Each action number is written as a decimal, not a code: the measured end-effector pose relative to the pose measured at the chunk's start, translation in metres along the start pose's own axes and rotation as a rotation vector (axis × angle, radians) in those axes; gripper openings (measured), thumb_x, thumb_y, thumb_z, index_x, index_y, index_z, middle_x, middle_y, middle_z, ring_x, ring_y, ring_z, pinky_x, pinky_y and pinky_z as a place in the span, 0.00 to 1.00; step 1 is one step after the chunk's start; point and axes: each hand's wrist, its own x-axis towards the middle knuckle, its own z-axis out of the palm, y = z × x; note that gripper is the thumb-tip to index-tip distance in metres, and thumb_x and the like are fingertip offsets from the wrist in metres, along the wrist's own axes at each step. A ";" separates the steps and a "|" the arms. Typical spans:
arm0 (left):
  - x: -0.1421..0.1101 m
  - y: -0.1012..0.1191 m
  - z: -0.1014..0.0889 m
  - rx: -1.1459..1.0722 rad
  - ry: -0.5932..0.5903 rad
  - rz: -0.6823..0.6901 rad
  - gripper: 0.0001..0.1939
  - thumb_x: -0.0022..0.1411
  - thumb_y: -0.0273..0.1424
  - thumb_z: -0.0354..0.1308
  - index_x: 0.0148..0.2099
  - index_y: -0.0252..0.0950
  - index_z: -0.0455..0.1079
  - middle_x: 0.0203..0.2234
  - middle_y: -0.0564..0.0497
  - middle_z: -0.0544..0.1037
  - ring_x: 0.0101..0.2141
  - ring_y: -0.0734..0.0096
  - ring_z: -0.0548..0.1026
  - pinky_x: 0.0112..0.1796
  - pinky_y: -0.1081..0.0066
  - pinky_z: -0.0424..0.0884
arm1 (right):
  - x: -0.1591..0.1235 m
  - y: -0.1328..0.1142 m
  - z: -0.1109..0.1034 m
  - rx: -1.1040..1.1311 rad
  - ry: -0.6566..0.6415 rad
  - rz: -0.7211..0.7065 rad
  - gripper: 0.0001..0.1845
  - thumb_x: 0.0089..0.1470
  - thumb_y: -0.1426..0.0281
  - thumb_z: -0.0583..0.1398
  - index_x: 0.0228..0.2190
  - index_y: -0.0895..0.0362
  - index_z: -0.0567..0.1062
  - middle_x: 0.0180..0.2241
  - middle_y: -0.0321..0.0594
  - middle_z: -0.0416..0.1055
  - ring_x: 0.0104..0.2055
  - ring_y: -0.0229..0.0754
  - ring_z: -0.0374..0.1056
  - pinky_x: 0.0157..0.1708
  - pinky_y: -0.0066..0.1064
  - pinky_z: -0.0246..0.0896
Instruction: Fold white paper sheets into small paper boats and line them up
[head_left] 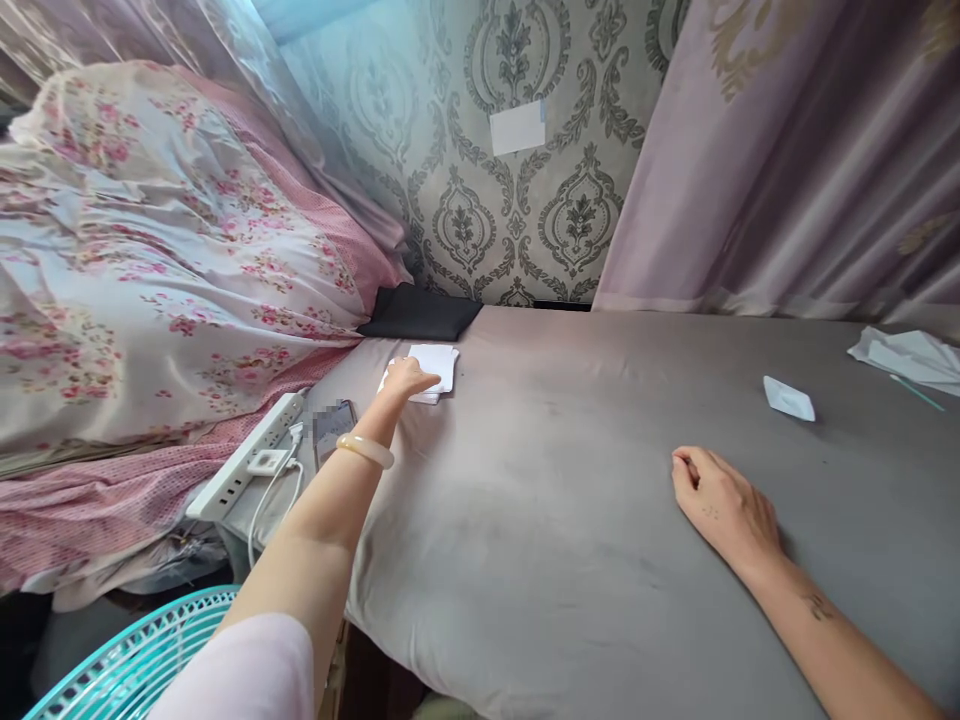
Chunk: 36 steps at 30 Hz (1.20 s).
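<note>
My left hand reaches far across the cloth, over the left side of a small stack of white paper sheets. Its thumb is stretched out to the right, away from the fingers, and the hand covers part of the stack. A pale bangle circles that wrist. On the right, my right hand rests on the grey cloth with its fingers curled in and nothing visible in them. Beyond it lies a small white folded paper piece, apart from the hand.
Left of my forearm are a white power strip with plugged cables and a phone. A black folded cloth lies at the back. Crumpled white paper and a thin green stick are far right. A turquoise fan guard stands front left.
</note>
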 end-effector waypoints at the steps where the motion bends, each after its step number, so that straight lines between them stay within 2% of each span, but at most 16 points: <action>1: 0.003 0.003 0.001 0.031 -0.015 -0.010 0.32 0.45 0.45 0.62 0.49 0.28 0.73 0.51 0.32 0.73 0.53 0.45 0.69 0.44 0.67 0.68 | 0.000 0.000 0.000 0.002 -0.007 0.003 0.11 0.57 0.65 0.51 0.37 0.52 0.72 0.40 0.39 0.74 0.35 0.43 0.67 0.28 0.32 0.52; 4: 0.009 0.006 0.003 0.102 -0.060 -0.023 0.32 0.43 0.45 0.63 0.48 0.30 0.73 0.51 0.32 0.73 0.52 0.45 0.70 0.42 0.68 0.68 | 0.000 0.000 -0.001 0.002 -0.027 0.014 0.11 0.58 0.65 0.50 0.37 0.51 0.71 0.40 0.37 0.74 0.36 0.43 0.67 0.28 0.31 0.52; 9: 0.018 0.006 0.000 0.165 -0.105 0.009 0.30 0.46 0.45 0.62 0.48 0.32 0.73 0.47 0.35 0.76 0.48 0.49 0.74 0.39 0.69 0.69 | 0.001 0.000 -0.001 -0.011 -0.015 0.013 0.11 0.58 0.65 0.51 0.37 0.51 0.71 0.38 0.37 0.74 0.34 0.41 0.66 0.27 0.31 0.52; 22: 0.025 0.007 0.001 0.208 -0.070 0.004 0.28 0.45 0.37 0.66 0.49 0.30 0.73 0.49 0.34 0.75 0.49 0.48 0.74 0.43 0.68 0.71 | 0.002 0.004 0.000 -0.019 -0.004 -0.018 0.13 0.57 0.64 0.50 0.38 0.51 0.73 0.38 0.39 0.74 0.34 0.42 0.67 0.26 0.31 0.53; 27: 0.018 0.015 0.004 0.197 -0.059 -0.009 0.23 0.52 0.32 0.65 0.49 0.29 0.72 0.47 0.34 0.75 0.48 0.51 0.74 0.45 0.66 0.70 | 0.002 0.004 0.000 -0.042 -0.021 -0.010 0.12 0.57 0.64 0.50 0.38 0.51 0.72 0.38 0.38 0.74 0.35 0.44 0.68 0.27 0.32 0.54; 31: 0.013 0.020 0.005 0.195 -0.068 -0.035 0.18 0.64 0.36 0.57 0.53 0.31 0.67 0.48 0.42 0.72 0.46 0.61 0.73 0.45 0.58 0.72 | 0.002 0.004 0.000 -0.049 -0.023 -0.010 0.13 0.57 0.63 0.50 0.39 0.51 0.72 0.40 0.39 0.74 0.36 0.45 0.68 0.27 0.32 0.54; 36: 0.014 0.021 0.006 0.187 -0.070 -0.039 0.18 0.64 0.36 0.56 0.54 0.33 0.66 0.49 0.43 0.71 0.46 0.62 0.73 0.45 0.57 0.72 | 0.002 0.004 0.000 -0.034 -0.006 -0.027 0.13 0.57 0.63 0.50 0.38 0.51 0.73 0.39 0.40 0.74 0.34 0.44 0.68 0.27 0.32 0.55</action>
